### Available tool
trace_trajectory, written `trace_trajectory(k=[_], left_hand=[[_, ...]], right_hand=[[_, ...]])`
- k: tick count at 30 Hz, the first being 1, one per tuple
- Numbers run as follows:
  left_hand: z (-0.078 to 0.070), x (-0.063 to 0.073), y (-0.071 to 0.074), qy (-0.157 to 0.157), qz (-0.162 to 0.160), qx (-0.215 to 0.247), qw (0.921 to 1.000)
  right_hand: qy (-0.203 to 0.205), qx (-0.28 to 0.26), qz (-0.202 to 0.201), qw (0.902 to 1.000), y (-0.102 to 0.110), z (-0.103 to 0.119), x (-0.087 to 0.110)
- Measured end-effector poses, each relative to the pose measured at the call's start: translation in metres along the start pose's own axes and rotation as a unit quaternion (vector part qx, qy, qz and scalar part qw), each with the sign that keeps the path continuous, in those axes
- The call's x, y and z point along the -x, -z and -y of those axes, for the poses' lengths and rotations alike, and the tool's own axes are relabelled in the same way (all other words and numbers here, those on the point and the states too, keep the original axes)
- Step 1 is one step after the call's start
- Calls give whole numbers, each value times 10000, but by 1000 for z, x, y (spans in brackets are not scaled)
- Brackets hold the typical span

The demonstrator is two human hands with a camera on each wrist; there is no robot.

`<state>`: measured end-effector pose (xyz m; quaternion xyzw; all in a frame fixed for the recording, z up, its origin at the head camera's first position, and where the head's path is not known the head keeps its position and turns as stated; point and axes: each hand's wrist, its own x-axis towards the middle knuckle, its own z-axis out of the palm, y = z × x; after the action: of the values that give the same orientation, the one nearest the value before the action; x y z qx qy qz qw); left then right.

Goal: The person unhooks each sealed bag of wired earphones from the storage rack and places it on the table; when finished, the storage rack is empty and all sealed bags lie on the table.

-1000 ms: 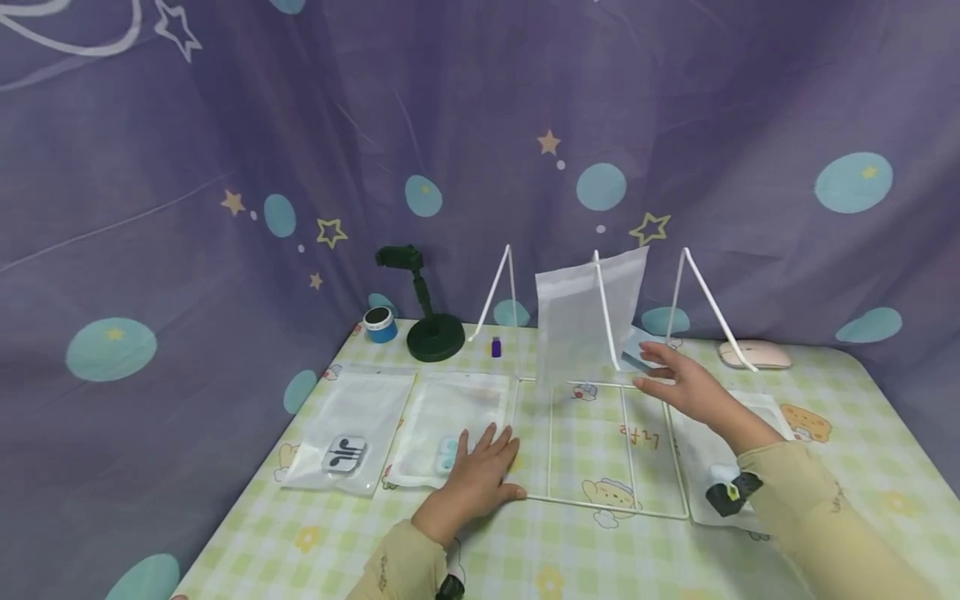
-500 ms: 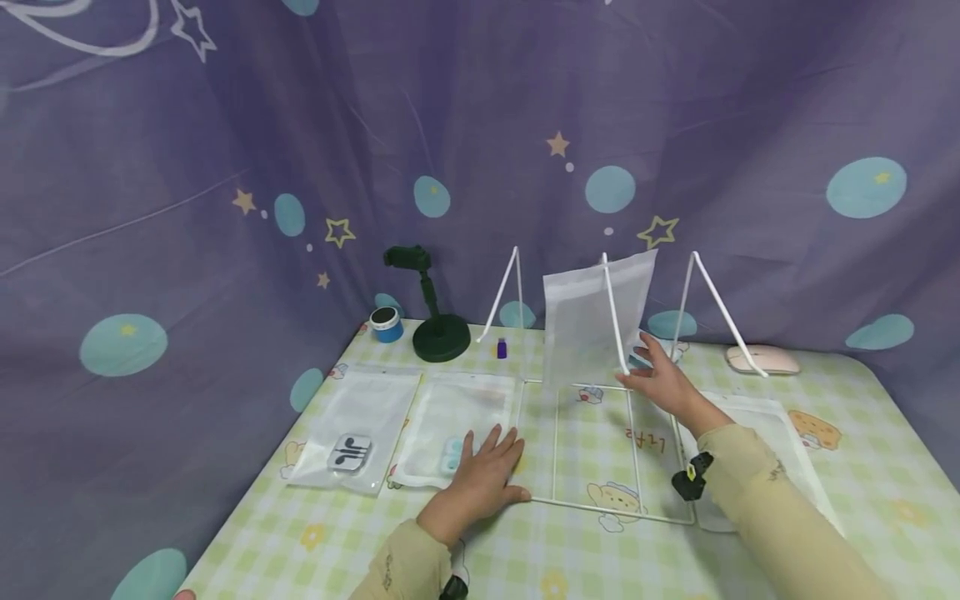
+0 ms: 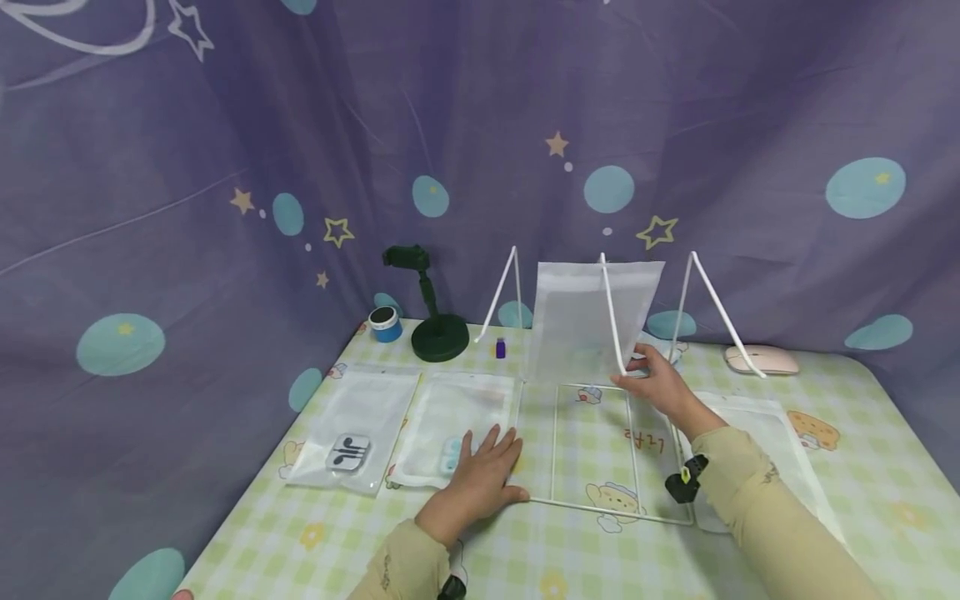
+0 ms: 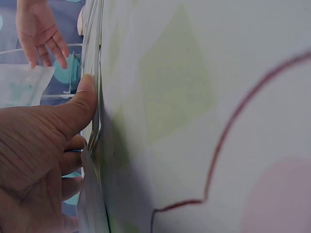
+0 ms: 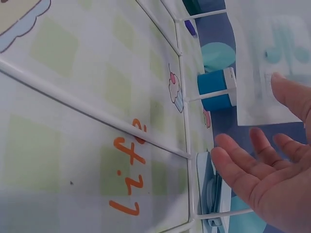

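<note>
A white wire rack [image 3: 612, 315] with three raised prongs stands on the table. From its middle prong hangs a white translucent zip bag [image 3: 570, 321]; the right wrist view shows blurred teal shapes inside this bag [image 5: 252, 73]. My right hand [image 3: 660, 385] is at the bag's lower right, beside the prong's tip. In the right wrist view this hand [image 5: 272, 165] has fingers extended and apart, grasping nothing; whether the thumb touches the bag is unclear. My left hand [image 3: 480, 479] lies spread over the right edge of a flat bag [image 3: 468, 404], thumb at the rack's front left corner.
Another bag [image 3: 371, 404] holding boxed earphones [image 3: 348, 452] lies left, and one more bag [image 3: 750, 408] lies right, partly under my sleeve. Behind stand a blue-and-white cylinder [image 3: 386, 327], a dark stand [image 3: 441, 337], a small purple item [image 3: 500, 348] and a pink mouse [image 3: 761, 360].
My right hand has moved left to the hanging bag's lower edge. The bag has turned from slanted to nearly level along its top. My left hand has stayed in place.
</note>
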<state>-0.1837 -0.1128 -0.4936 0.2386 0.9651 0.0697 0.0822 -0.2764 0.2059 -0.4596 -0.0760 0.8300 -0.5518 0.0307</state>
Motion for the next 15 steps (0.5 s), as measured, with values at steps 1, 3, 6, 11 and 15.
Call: trace_trajectory(k=[1,3,6,11,15], left_hand=[[0,0,0,1,-6,13,10000],[1,0,0,3,-9,22,10000],[1,-1,-1,7,-13,51,10000],[-1,0,0,0,-19,78,10000],[-1,1,0,21,14,171,9999]], right_hand=[[21,22,-2,10000,-1,0,1],[66,12,10,10000,-2,0,2],[151,-65,49,9999,-4,-1,5],[182,-437,85,9988,-5,-3,10],[228,-438,76,9988,-6,-4,14]])
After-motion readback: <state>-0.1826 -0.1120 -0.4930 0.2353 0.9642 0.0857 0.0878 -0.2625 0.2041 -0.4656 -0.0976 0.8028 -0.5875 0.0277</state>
